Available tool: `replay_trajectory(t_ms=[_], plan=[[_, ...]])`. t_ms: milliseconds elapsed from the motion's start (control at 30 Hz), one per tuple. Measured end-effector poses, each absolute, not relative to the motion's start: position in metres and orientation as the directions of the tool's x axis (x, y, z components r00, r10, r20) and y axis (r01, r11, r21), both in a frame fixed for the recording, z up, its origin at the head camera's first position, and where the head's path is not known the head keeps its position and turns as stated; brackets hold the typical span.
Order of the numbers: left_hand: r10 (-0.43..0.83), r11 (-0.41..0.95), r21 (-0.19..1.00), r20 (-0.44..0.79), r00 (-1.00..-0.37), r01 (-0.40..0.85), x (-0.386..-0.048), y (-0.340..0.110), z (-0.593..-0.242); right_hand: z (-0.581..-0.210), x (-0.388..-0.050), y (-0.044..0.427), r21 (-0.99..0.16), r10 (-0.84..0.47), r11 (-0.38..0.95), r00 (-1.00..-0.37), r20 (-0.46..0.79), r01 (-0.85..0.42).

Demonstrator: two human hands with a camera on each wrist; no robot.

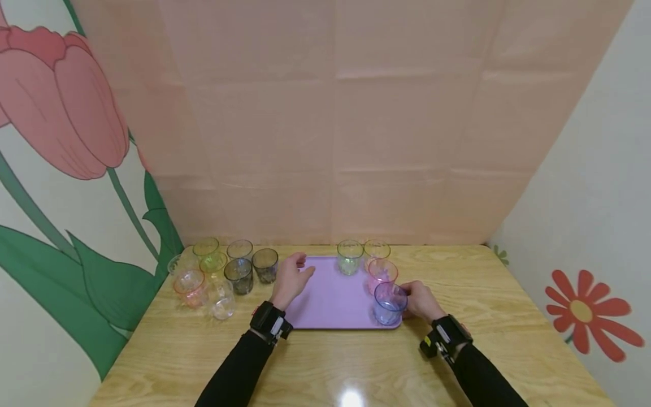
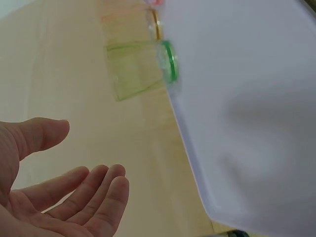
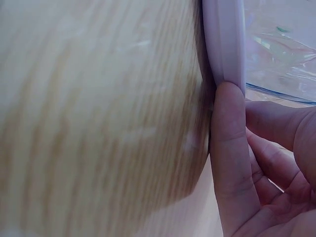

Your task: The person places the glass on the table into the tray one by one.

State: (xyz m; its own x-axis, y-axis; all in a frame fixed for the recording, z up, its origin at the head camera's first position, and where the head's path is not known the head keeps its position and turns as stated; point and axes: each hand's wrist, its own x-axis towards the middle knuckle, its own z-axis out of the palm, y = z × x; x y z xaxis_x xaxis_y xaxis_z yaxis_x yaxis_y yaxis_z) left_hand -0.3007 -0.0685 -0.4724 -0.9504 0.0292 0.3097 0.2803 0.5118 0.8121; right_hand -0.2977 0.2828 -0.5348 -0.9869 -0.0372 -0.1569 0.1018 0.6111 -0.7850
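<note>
Creased peach sheet covers the back. Left wall has a painted pink tulip, right wall a red flower. Wood-grain surface shows bright glare.

Before me, a wood-grain tabletop shows one bright light reflection on its near portion. Behind it, I see a creased peach backdrop sheet. The left wall bears a pink tulip with green leaves; the right wall, a red flower.
</note>
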Motion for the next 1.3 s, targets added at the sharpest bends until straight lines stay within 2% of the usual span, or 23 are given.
replay_trajectory(t_ms=[333, 867, 1167, 1300], plan=[[-0.059, 0.572, 0.780, 0.348, -0.935, 0.254, -0.288, -0.097, -0.471, -0.536, -0.298, 0.282, -0.772, -0.045, 0.632, -0.991, -0.125, 0.068], [-0.163, 0.614, 0.765, 0.362, -0.918, 0.193, -0.277, -0.135, -0.474, -0.532, -0.297, 0.282, -0.777, -0.038, 0.620, -0.986, -0.161, 0.103], [-0.184, 0.661, 0.736, 0.345, -0.920, 0.144, -0.278, -0.146, -0.472, -0.535, -0.295, 0.282, -0.793, -0.047, 0.605, -0.990, -0.131, 0.076], [-0.191, 0.660, 0.734, 0.372, -0.908, 0.162, -0.275, -0.153, -0.468, -0.534, -0.296, 0.282, -0.796, -0.054, 0.600, -0.989, -0.136, 0.076]])
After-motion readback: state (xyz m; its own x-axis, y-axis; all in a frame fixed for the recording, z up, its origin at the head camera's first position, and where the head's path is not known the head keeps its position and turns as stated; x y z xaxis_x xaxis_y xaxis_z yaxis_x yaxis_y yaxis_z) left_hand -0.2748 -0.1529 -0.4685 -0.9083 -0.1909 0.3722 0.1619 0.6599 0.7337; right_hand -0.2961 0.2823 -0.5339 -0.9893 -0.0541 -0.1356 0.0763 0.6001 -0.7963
